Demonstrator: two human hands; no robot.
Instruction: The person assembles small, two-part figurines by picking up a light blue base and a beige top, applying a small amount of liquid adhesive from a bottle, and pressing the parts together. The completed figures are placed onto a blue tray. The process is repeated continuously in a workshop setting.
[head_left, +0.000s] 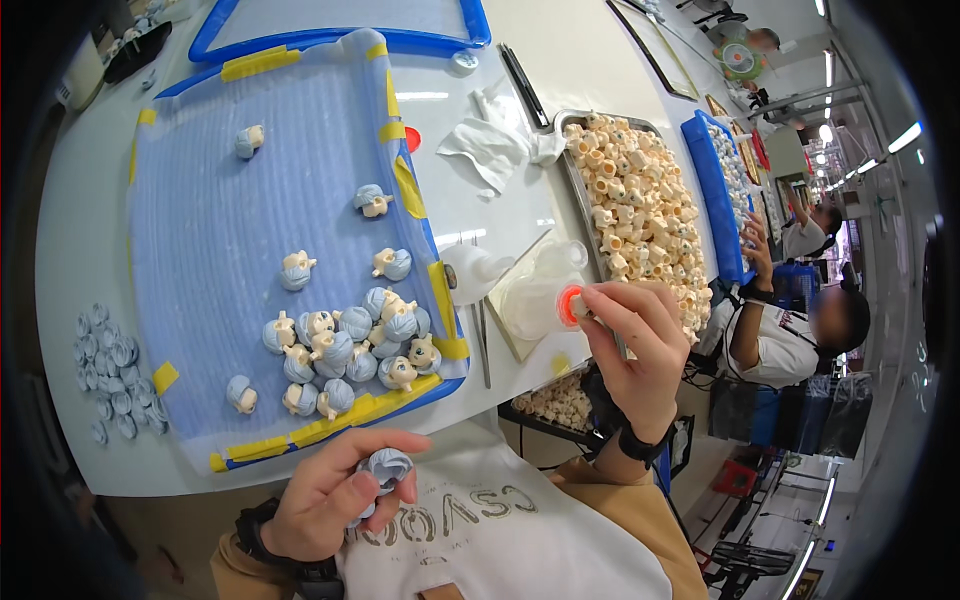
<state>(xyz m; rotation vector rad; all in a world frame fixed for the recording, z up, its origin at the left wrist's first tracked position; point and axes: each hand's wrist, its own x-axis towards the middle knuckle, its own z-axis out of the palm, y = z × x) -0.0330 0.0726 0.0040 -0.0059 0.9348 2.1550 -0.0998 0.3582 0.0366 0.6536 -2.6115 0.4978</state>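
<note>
My left hand (335, 490), low in front of my apron, is closed around a blue-grey hollow doll hair piece (388, 466), its open side facing up. A second blue-grey piece (362, 514) shows beneath its fingers. My right hand (640, 345) is raised to the right, thumb and fingers pinching a small pale piece (581, 306) against the red-rimmed end (567, 306) of a translucent bottle. What the piece is cannot be made out. To the left, a cloth-lined blue tray (200, 260) holds several doll heads (338, 348) with blue-grey hair.
A metal tray (585, 205) heaped with beige doll head parts stands beyond my right hand. Loose hair pieces (115, 370) lie at the table's left. White bottles (475, 270), tweezers (484, 345) and crumpled tissue (490, 145) lie between the trays. A co-worker (790, 330) sits at the right.
</note>
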